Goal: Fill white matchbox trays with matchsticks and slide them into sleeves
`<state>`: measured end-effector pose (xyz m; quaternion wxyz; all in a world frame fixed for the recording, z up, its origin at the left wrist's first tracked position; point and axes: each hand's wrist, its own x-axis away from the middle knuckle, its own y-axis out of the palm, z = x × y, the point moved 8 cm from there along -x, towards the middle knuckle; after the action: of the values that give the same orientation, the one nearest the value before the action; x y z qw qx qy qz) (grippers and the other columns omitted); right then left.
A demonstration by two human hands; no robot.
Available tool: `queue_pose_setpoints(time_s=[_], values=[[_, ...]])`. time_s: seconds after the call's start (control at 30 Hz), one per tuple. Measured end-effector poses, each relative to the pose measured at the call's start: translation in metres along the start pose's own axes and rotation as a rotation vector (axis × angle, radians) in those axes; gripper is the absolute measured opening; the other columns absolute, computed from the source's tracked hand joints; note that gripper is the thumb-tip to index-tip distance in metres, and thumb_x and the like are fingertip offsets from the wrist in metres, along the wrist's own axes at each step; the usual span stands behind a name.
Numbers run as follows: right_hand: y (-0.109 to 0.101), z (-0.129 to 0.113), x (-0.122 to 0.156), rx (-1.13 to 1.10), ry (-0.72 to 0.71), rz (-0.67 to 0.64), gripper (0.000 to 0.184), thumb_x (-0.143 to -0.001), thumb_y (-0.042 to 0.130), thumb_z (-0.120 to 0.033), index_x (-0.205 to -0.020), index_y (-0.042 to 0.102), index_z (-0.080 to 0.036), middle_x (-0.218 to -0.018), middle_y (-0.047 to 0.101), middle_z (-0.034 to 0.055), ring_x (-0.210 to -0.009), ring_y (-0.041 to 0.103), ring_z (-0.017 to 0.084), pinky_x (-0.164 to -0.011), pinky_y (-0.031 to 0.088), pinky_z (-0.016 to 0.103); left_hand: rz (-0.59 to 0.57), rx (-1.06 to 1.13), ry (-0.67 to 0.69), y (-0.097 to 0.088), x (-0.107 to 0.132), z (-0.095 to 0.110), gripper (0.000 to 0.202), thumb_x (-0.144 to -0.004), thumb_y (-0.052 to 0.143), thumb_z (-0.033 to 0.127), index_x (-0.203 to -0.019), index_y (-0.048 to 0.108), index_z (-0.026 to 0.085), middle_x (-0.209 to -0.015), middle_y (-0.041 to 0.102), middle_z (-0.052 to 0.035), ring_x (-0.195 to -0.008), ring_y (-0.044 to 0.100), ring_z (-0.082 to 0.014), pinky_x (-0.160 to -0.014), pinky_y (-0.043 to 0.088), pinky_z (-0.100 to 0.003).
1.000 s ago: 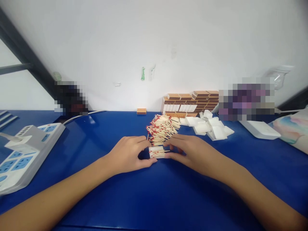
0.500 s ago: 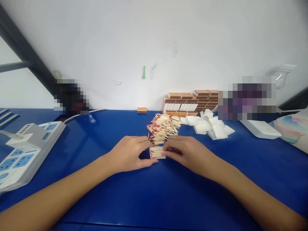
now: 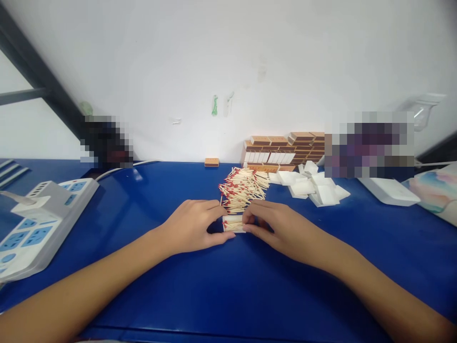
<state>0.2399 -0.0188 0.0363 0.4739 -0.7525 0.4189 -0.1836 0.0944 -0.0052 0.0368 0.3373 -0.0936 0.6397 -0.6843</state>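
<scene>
Left hand (image 3: 194,226), holding a white tray (image 3: 235,217) between thumb and fingers, just to its right; right hand (image 3: 276,219), narrowed at the tray's opposite end, grip unclear, now covering ends of matches (image 3: 233,225) that jutted out a second ago, leaving them seemingly better seated.

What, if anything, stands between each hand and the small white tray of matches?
Nothing visible: the left hand is at the left end of the white tray, the right hand at its right end. The match pile lies beyond the tray, not between.
</scene>
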Motion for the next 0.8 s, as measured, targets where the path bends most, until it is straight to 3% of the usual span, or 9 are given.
queue_pose_setpoints(time_s=[0.37,0.63,0.8], values=[[0.009,0.005,-0.003,0.005,0.022,0.001,0.011,-0.104,0.053,-0.018,-0.095,0.060,-0.020,-0.096,0.068,0.0044,-0.084,0.063,0.018,-0.073,0.045,0.031,0.026,0.011,0.054,0.000,0.001,0.004,0.032,-0.094,0.068,0.050,-0.100,0.069,0.018,-0.084,0.068,0.0003,-0.071,0.064,-0.0145,-0.063,0.043,-0.028],[0.003,-0.009,-0.003,-0.049,-0.059,0.134,0.006,-0.101,0.060,-0.020,-0.097,0.064,-0.020,-0.092,0.065,0.0026,-0.080,0.060,0.015,-0.068,0.044,0.027,0.051,0.040,0.078,-0.001,0.001,0.007,0.032,-0.095,0.068,0.050,-0.099,0.066,0.018,-0.084,0.068,0.0012,-0.073,0.064,-0.0141,-0.063,0.043,-0.027],[0.013,-0.016,-0.004,-0.087,-0.067,0.103,0.014,-0.100,0.063,-0.023,-0.087,0.065,-0.020,-0.090,0.064,0.0023,-0.077,0.060,0.014,-0.067,0.045,0.027,0.083,0.022,0.144,-0.001,0.003,0.012,0.037,-0.097,0.065,0.054,-0.097,0.067,0.017,-0.083,0.067,0.0001,-0.071,0.063,-0.0138,-0.062,0.043,-0.028]])
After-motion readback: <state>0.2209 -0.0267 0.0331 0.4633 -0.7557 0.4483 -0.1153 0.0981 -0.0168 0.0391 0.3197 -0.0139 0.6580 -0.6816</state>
